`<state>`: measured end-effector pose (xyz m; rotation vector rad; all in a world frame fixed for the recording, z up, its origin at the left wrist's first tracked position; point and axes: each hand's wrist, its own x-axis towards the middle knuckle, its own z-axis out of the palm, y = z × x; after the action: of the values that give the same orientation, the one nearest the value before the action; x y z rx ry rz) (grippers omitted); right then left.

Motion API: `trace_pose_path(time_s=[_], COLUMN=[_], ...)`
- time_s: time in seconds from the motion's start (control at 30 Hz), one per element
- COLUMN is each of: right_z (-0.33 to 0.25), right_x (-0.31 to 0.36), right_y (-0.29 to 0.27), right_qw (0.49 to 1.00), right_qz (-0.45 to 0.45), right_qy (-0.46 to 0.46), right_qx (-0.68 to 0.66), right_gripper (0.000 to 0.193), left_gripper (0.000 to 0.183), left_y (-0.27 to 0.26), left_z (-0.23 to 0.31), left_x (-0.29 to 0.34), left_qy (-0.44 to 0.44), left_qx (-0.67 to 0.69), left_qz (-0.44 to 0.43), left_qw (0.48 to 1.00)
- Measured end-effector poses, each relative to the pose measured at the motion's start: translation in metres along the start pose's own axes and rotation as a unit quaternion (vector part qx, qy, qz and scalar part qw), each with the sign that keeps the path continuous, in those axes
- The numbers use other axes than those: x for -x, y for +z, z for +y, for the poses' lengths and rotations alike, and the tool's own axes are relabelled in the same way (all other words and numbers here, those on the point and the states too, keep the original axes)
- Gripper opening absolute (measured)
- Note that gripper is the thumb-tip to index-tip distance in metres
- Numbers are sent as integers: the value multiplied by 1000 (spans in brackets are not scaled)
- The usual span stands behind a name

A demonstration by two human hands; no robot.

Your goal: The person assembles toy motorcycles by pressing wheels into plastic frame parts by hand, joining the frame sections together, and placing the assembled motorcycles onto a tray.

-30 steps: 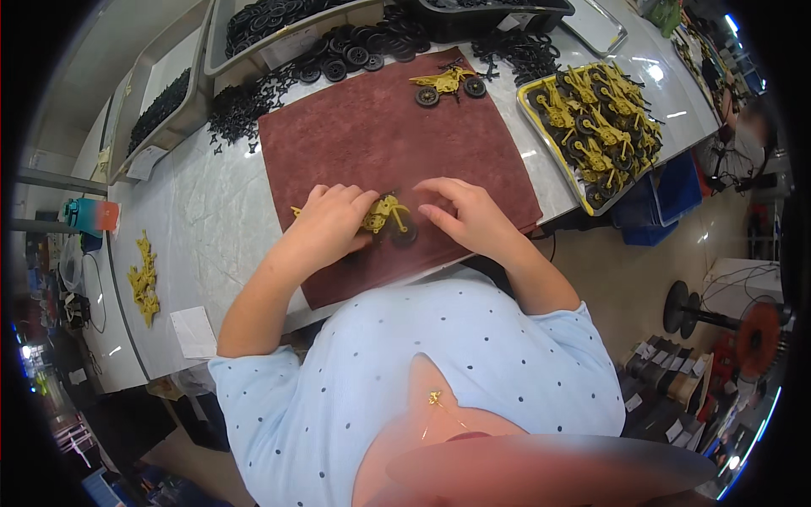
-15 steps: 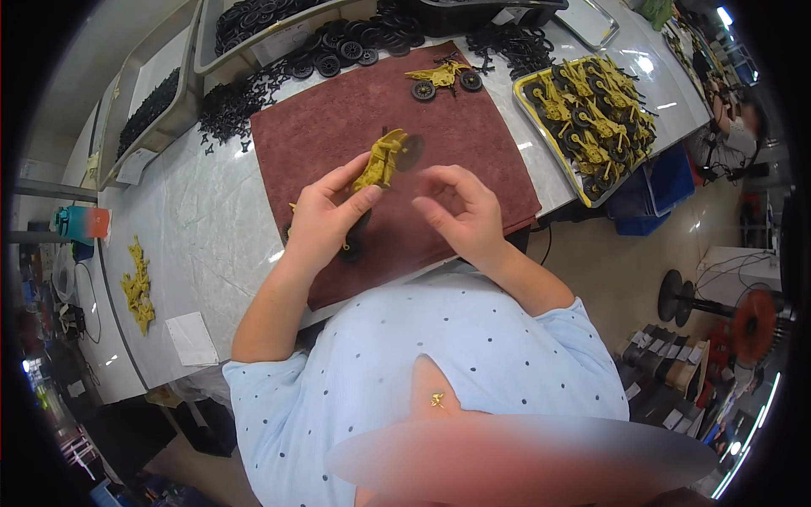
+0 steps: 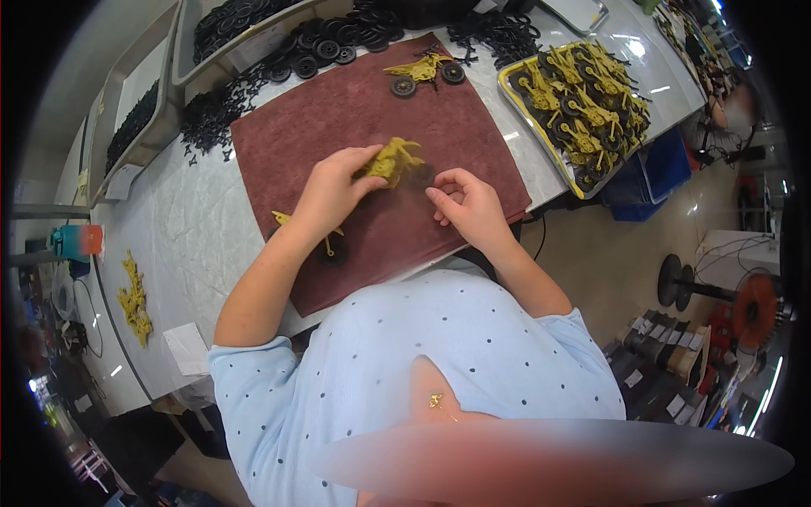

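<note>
In my left hand [image 3: 338,186], thumb and fingers close round a yellow toy motorcycle body [image 3: 390,162], held above the dark red cloth. A dark wheel [image 3: 420,175], blurred, sits at the body's right end. The bent fingers of my right hand [image 3: 469,205] are drawn together at that wheel's right edge; blur hides the exact contact. Partly behind my left forearm, another yellow toy motorcycle [image 3: 331,245] with a dark wheel lies on the cloth. At the cloth's far edge stands a yellow motorcycle with two black wheels [image 3: 427,72].
The dark red cloth [image 3: 279,160] covers the table's middle. Beyond it are loose black wheels [image 3: 329,46], small black parts [image 3: 211,118] and grey bins [image 3: 152,118]. A tray [image 3: 541,139] of yellow motorcycles stands right. Yellow parts [image 3: 133,300] and white paper [image 3: 186,348] lie left.
My right hand has moved in to the wheel, its fingers drawing together. The held motorcycle has turned so its wheel sits lower. The view has shifted slightly, showing more of the motorcycle by my left forearm.
</note>
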<state>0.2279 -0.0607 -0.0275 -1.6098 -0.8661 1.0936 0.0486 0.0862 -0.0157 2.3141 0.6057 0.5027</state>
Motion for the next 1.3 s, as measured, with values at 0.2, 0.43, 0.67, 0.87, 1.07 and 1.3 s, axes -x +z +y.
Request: trace_pose_path(time_s=[0.2, 0.43, 0.67, 0.87, 1.07, 1.3], right_z=[-5, -4, -33, -49, -59, -61], right_x=[-1, -12, -5, -2, 5, 8], right_y=[-15, -20, -3, 8, 15, 15], right_qw=[998, 993, 984, 971, 979, 981], right_qz=[11, 55, 56, 33, 6, -21], right_qy=[-2, -64, -163, -221, -204, -188], right_qx=[62, 81, 47, 88, 23, -39], right_gripper=[20, 17, 16, 16, 17, 18], left_gripper=[33, 33, 38, 42, 41, 41], left_y=[-22, -34, -31, -33, -34, -34], left_z=[-7, -3, 38, 55, 62, 63], left_x=[2, 17, 26, 33, 37, 38], left_qy=[-213, -233, -207, -195, -193, -186], left_qx=[243, 560, 610, 617, 624, 637], left_qz=[69, 49, 11, -10, -19, -28], left_qw=[944, 793, 765, 763, 757, 748])
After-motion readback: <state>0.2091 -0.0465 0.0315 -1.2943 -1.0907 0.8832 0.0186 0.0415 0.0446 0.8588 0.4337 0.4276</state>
